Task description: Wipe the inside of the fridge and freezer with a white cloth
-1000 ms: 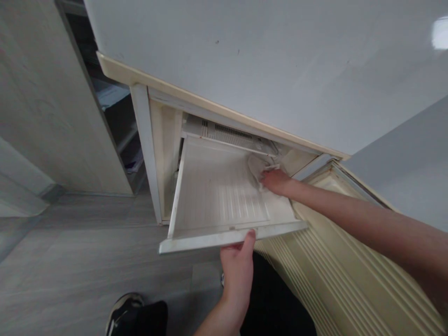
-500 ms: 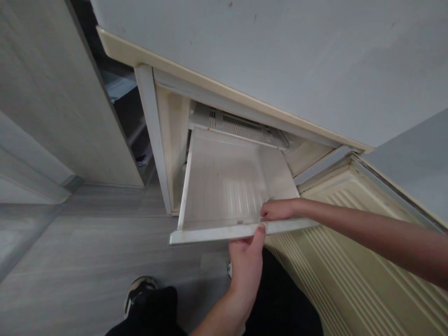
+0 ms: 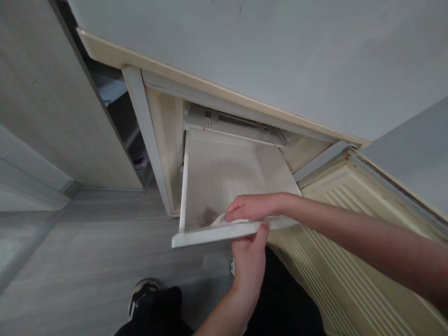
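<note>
A white pull-out fridge drawer (image 3: 203,172) extends from the lower compartment, with nothing seen lying on its ribbed floor apart from the cloth. My left hand (image 3: 249,259) grips its front edge from below, thumb hooked over the top of the rim. Inside the drawer, just behind that rim, my right hand (image 3: 254,207) presses a white cloth (image 3: 220,220) against the inner front. Most of the cloth is hidden under the fingers.
An open cream fridge door (image 3: 336,252) with ribbed lining stands at the right. Above is the upper white door (image 3: 245,51). To the left, a wooden panel (image 3: 63,102) borders a dark shelf gap. My shoe (image 3: 142,291) rests on the grey floor.
My right hand has slid left along the inside of the drawer's front, and the white cloth now shows beneath it. My left hand keeps its grip on the rim.
</note>
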A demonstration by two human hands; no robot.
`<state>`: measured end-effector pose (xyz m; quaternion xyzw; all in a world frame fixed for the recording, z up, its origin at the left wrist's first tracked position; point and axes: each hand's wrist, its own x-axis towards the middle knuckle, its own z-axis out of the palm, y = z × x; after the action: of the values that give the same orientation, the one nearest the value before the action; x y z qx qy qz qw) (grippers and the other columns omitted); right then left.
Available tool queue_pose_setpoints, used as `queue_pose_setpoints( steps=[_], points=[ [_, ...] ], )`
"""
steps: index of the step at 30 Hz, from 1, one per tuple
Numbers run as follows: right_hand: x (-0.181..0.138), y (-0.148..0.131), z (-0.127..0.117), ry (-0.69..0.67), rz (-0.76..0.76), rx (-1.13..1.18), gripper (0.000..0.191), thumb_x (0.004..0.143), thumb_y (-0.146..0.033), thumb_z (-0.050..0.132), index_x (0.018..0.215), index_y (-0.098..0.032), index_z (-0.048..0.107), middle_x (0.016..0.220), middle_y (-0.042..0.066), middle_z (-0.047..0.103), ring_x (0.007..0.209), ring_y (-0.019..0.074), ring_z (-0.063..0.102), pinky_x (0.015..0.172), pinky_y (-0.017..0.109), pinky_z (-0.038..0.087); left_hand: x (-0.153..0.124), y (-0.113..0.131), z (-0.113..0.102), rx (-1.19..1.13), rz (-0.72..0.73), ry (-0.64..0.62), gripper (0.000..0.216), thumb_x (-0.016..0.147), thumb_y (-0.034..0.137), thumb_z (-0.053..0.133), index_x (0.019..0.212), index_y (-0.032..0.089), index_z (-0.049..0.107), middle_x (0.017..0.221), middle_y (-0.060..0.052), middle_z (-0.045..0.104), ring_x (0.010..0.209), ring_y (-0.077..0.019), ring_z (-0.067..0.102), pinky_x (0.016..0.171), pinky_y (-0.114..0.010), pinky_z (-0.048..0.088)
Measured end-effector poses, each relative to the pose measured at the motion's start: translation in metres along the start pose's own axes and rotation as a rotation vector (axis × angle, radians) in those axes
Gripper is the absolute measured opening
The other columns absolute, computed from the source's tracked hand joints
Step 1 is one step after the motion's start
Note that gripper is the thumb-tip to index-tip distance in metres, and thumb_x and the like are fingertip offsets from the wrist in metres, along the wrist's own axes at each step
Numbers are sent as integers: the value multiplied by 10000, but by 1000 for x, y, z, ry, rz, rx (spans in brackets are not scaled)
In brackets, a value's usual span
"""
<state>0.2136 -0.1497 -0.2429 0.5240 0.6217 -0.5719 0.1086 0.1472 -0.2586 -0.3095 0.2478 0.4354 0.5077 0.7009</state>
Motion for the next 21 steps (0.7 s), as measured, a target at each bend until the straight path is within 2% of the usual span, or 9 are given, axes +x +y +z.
queue_pose_setpoints(
  steps=[5, 7, 10, 12, 14, 15, 17, 19, 21],
  points=[
    [-46, 22, -15, 239, 229, -647, 325, 959, -165, 462, 733, -120, 692, 701, 49, 637, 653, 125, 518, 640, 252, 328, -1, -2, 6, -62, -66, -28, 329, 790, 400, 760, 994, 142, 771, 1062, -120, 787, 1050, -266, 731, 997, -363, 541],
    [-58, 29, -8, 460, 367, -749, 357, 992, -224, 438, 844, -121, 745, 853, 117, 720, 743, 176, 607, 674, 272, 361, -1, -1, 6, -77, -89, -35, 338, 795, 399, 764, 1014, 141, 778, 1096, -124, 784, 1087, -268, 726, 1026, -366, 531],
    [-70, 42, 22, 1035, 444, -619, 481, 1065, -386, 320, 948, -163, 730, 912, 130, 737, 782, 218, 649, 704, 296, 413, 3, 6, 4, -99, -146, -58, 398, 776, 445, 787, 1003, 119, 782, 1036, -142, 789, 970, -275, 752, 899, -370, 592],
    [-71, 51, 53, 1382, 336, -386, 574, 1076, -488, 222, 917, -183, 682, 840, 117, 704, 745, 214, 630, 705, 300, 443, 9, 14, 0, -118, -199, -90, 480, 750, 506, 811, 998, 96, 782, 997, -164, 789, 879, -284, 762, 763, -362, 618],
    [-64, 59, 85, 1579, 181, -147, 621, 1064, -562, 181, 796, -204, 612, 758, 110, 647, 708, 210, 598, 688, 299, 458, 17, 23, -7, -90, -202, -94, 547, 734, 568, 821, 969, 75, 784, 942, -175, 787, 808, -276, 759, 658, -326, 605],
    [-57, 63, 101, 1607, 92, -48, 623, 1057, -585, 184, 729, -217, 565, 722, 103, 617, 687, 206, 579, 673, 298, 458, 22, 26, -12, -44, -175, -83, 569, 733, 602, 816, 926, 68, 786, 883, -170, 783, 754, -260, 748, 611, -300, 584],
    [-40, 71, 126, 1497, -107, 63, 603, 1041, -600, 243, 642, -226, 497, 665, 83, 572, 652, 194, 550, 666, 295, 452, 32, 32, -24, 77, -119, -82, 612, 730, 665, 803, 839, 62, 785, 775, -154, 765, 665, -229, 718, 568, -271, 546],
    [-20, 78, 141, 1237, -249, 81, 576, 1026, -564, 311, 621, -211, 520, 636, 63, 566, 637, 178, 546, 679, 285, 445, 43, 36, -37, 195, -104, -125, 654, 707, 709, 804, 796, 62, 788, 754, -160, 762, 670, -239, 723, 621, -288, 564],
    [-4, 84, 148, 928, -260, 43, 477, 980, -512, 434, 678, -199, 631, 664, 49, 622, 660, 172, 583, 692, 269, 445, 51, 37, -46, 294, -104, -171, 684, 680, 737, 812, 813, 66, 803, 814, -185, 778, 781, -284, 759, 775, -331, 599]
  ],
)
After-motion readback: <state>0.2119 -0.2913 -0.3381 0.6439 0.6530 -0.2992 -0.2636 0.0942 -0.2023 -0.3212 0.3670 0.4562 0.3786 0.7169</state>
